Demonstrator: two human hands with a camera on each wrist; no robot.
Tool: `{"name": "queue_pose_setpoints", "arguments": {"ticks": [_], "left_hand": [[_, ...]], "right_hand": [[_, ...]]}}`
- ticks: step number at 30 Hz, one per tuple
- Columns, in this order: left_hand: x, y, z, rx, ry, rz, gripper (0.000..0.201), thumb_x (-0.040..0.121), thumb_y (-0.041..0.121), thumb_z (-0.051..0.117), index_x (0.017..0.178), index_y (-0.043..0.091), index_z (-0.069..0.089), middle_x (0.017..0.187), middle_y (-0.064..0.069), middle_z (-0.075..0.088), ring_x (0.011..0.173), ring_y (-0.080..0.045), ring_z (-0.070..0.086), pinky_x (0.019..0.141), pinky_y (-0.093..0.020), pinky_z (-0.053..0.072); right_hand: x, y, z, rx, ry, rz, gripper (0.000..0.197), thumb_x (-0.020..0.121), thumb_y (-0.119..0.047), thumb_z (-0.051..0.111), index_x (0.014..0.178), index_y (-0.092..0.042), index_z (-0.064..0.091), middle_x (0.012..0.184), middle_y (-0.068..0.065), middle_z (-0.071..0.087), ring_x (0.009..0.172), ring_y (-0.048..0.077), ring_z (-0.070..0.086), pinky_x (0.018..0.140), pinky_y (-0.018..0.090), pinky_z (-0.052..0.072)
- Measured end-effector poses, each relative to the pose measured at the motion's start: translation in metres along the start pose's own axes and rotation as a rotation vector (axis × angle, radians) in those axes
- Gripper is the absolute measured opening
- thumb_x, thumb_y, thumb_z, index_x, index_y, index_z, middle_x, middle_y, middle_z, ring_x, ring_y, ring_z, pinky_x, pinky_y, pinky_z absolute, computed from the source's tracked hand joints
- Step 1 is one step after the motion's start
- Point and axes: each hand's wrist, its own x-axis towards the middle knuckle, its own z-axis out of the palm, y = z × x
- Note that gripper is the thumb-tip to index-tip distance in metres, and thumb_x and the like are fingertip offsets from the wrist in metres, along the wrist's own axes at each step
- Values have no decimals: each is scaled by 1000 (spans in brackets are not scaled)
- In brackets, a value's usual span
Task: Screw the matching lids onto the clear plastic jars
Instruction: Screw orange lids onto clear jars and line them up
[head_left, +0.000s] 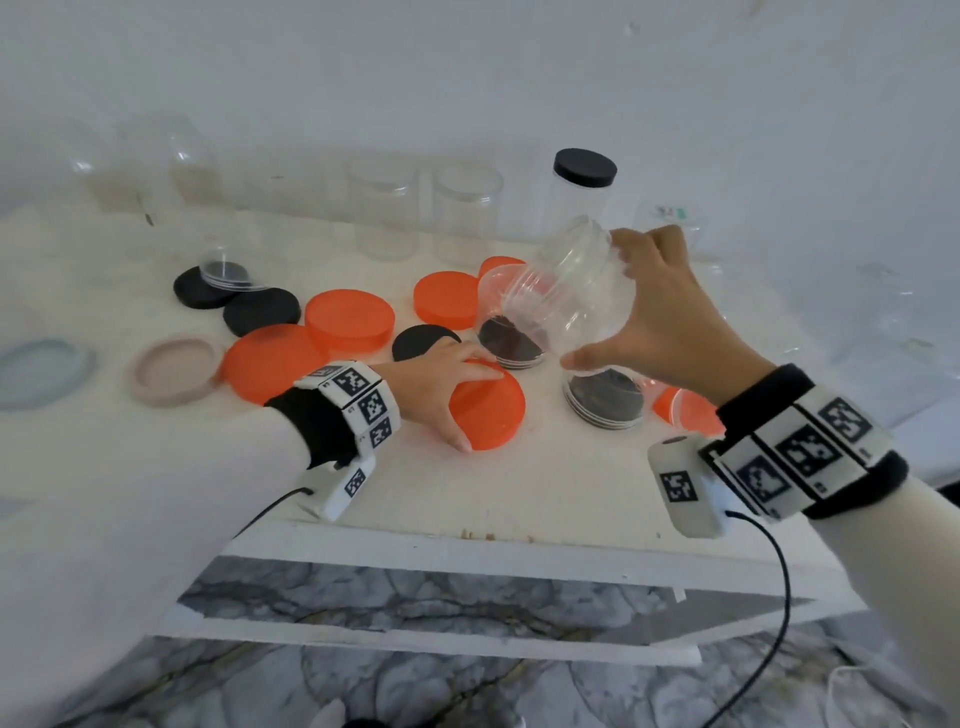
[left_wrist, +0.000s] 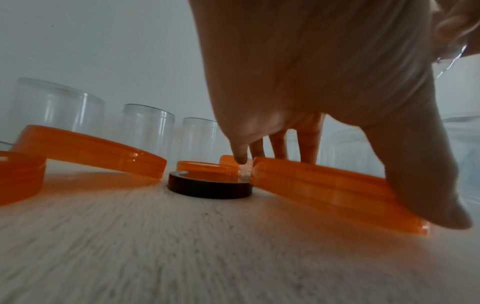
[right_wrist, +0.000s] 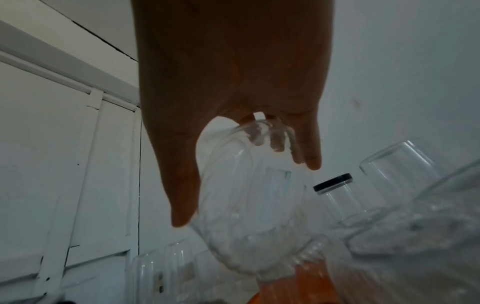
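Note:
My right hand (head_left: 649, 312) grips a clear ribbed plastic jar (head_left: 571, 291) in the air above the table, tilted with its mouth to the lower left; the same jar (right_wrist: 249, 205) fills the right wrist view under my fingers (right_wrist: 311, 160). My left hand (head_left: 441, 395) lies on an orange lid (head_left: 488, 410) flat on the table, thumb at its near rim and fingers over its far edge. In the left wrist view the thumb (left_wrist: 428, 195) and fingers clasp the orange lid (left_wrist: 324, 185).
Several orange lids (head_left: 348, 322) and black lids (head_left: 260, 312) lie on the white table (head_left: 519, 493). A pink lid (head_left: 174, 371) and a grey lid (head_left: 41, 371) lie left. Empty clear jars (head_left: 467, 218) and a black-lidded jar (head_left: 579, 192) stand along the back wall.

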Motion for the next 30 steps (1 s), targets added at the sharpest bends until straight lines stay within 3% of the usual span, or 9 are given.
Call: {"name": "queue_pose_setpoints", "arguments": {"ticks": [2, 5, 8, 11, 14, 20, 23, 26, 30], "left_hand": [[-5, 2, -1, -38, 62, -8, 95, 67, 42, 81, 144, 22, 30, 150, 1, 17, 136, -20, 11, 112, -39, 13], [-17, -3, -5, -92, 156, -49, 100, 60, 51, 79, 143, 24, 31, 146, 2, 20, 134, -19, 16, 112, -38, 17], [-34, -15, -9, -200, 250, -110, 100, 58, 48, 81, 141, 22, 33, 140, 0, 22, 131, -16, 23, 111, -30, 21], [-53, -28, -15, -255, 367, -190, 105, 49, 53, 76, 141, 23, 35, 140, 0, 24, 132, -15, 23, 105, -20, 18], [-74, -41, -25, -368, 524, -282, 113, 38, 64, 68, 139, 23, 38, 140, 1, 25, 132, -13, 26, 106, -22, 22], [-101, -52, -43, -494, 721, -306, 99, 55, 49, 79, 140, 21, 38, 140, 5, 27, 121, -2, 29, 99, -19, 24], [-102, -49, -44, -505, 744, -249, 107, 45, 64, 67, 139, 22, 40, 134, 11, 29, 121, 1, 30, 96, -9, 24], [-98, -42, -42, -494, 724, -174, 104, 46, 66, 64, 138, 23, 40, 133, 11, 30, 121, 2, 31, 89, 5, 22], [-93, -28, -37, -472, 642, -95, 100, 49, 66, 64, 137, 26, 39, 137, 11, 30, 126, 0, 30, 98, -8, 23]], "right_hand": [[-3, 1, 4, 38, 40, -6, 108, 49, -33, 90, 138, -11, 31, 122, 0, 29, 106, 9, 35, 85, 11, 26], [-6, 0, 10, 39, 64, -12, 106, 48, -37, 89, 135, -11, 35, 118, -4, 31, 111, 13, 33, 91, 17, 26], [-7, -6, 14, 46, 31, -31, 103, 48, -29, 89, 135, -13, 35, 118, -6, 31, 113, 15, 36, 92, 21, 31], [-6, -12, 23, 64, -12, -28, 103, 50, -25, 89, 135, -11, 33, 117, -9, 27, 107, 6, 34, 86, 15, 28], [-10, -20, 35, 121, -59, 14, 107, 48, -29, 91, 136, -11, 31, 117, -9, 25, 104, 5, 36, 86, 17, 30], [-21, -30, 69, 238, -181, 57, 109, 47, -35, 91, 137, -15, 31, 123, -9, 29, 113, 7, 36, 98, 23, 33], [-23, -31, 86, 297, -250, 104, 108, 50, -34, 91, 137, -17, 30, 125, -7, 29, 114, 8, 35, 97, 20, 31], [-20, -30, 99, 307, -321, 118, 111, 50, -37, 91, 139, -17, 28, 126, -4, 30, 116, 11, 36, 100, 26, 36], [-15, -27, 110, 345, -390, 128, 109, 55, -29, 89, 140, -17, 23, 128, -4, 28, 117, 10, 33, 98, 23, 31]]}}
